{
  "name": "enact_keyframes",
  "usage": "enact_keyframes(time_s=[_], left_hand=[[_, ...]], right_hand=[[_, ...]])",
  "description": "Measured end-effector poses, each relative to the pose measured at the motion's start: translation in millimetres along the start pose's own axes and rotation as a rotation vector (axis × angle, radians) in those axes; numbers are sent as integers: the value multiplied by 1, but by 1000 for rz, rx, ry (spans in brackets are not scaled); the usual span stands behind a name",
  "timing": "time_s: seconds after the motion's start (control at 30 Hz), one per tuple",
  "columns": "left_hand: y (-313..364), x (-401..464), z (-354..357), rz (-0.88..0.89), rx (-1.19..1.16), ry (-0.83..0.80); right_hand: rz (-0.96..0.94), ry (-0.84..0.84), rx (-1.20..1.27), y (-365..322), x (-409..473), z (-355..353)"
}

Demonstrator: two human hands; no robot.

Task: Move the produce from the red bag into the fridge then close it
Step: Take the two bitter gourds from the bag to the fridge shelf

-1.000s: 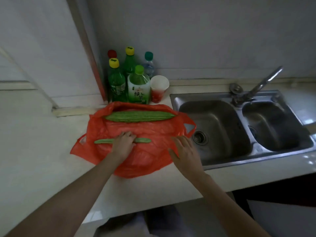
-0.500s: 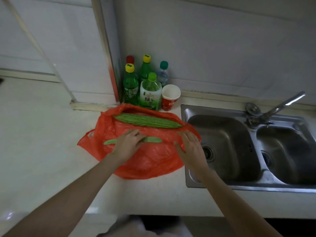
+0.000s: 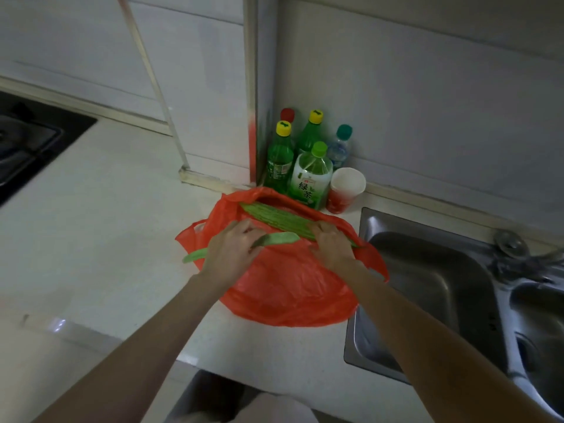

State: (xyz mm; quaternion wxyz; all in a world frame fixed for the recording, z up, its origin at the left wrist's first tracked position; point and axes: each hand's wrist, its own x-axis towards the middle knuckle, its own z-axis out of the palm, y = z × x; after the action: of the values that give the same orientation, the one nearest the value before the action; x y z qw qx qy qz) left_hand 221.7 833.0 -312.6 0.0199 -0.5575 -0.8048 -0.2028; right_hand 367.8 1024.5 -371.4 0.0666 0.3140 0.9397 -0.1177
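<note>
The left hand [image 3: 229, 251] curls around a slim, smooth green cucumber [image 3: 276, 238], gripping it near its middle so that one end pokes out past the wrist to the left and the other points right, over the red plastic bag [image 3: 287, 288]. The right hand [image 3: 331, 244] is laid on the right end of a long, ridged bitter gourd [image 3: 274, 217], fingers bent over it — whether they have actually closed round it or only press on it cannot be told from this angle. The gourd lies slantwise across the open mouth of the bag, its far end to the left and its near end under the right hand. The bag sits crumpled on the pale countertop [image 3: 100, 227], its right edge touching the rim of a steel double sink [image 3: 433, 285]. Just beyond the bag, in the corner of the wall, stand several bottles — two green ones with yellow caps [image 3: 279, 160], a green tea bottle [image 3: 311, 178], a clear bottle with a teal cap [image 3: 340, 146] — and a red and white paper cup [image 3: 345, 190]. A black stove [image 3: 27, 145] shows at the far left. The fridge is out of view.
</note>
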Motion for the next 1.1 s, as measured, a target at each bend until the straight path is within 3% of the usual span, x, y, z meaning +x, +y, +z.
enact_keyframes(time_s=[0.13,0.57,1.1], left_hand=[[-1,-3,-1,-48,5,0],[-16,-8,-10,-144,50,12],[-19,2,-13,-81,-73,-1]], right_hand=[[19,-46,-54,9,21,5],[89,30,-121,9,34,9],[104,139,-115,8,-61,-43]])
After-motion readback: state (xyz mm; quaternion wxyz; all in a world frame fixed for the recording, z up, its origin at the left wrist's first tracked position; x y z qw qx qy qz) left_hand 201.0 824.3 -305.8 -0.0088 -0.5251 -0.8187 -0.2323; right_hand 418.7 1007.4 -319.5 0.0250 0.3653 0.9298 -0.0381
